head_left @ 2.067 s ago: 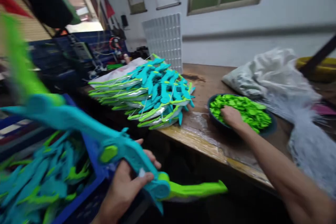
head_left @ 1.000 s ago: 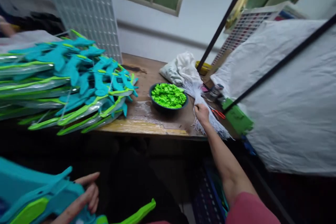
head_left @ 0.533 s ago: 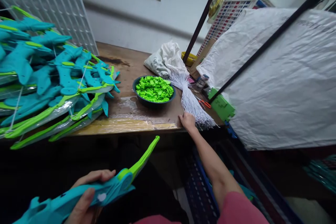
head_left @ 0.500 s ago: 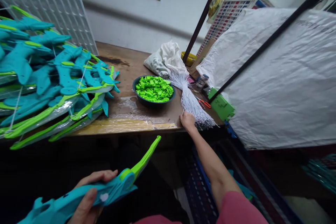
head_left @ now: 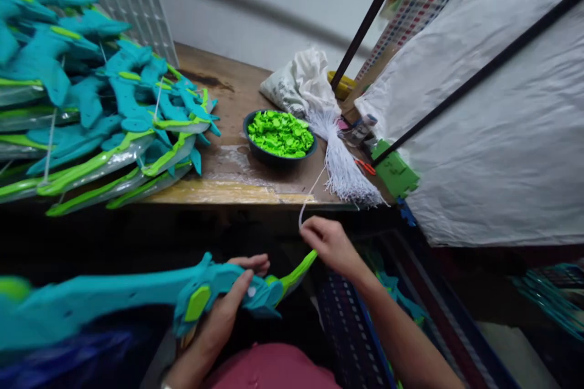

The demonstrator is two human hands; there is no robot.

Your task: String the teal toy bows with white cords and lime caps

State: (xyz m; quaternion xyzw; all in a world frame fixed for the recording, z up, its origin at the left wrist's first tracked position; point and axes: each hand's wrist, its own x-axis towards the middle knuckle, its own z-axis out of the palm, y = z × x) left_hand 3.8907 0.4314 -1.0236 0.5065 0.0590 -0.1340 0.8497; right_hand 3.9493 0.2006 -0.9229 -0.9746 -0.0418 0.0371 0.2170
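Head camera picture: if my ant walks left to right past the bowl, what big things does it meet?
Pile of teal-and-green pieces, dark bowl, white strings, green block, big white sheet.

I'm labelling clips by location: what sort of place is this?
Probably a small assembly workshop: a worn workbench holds a pile of matching turquoise-and-green plastic pieces, a dark bowl of small green parts and a bundle of white cords.
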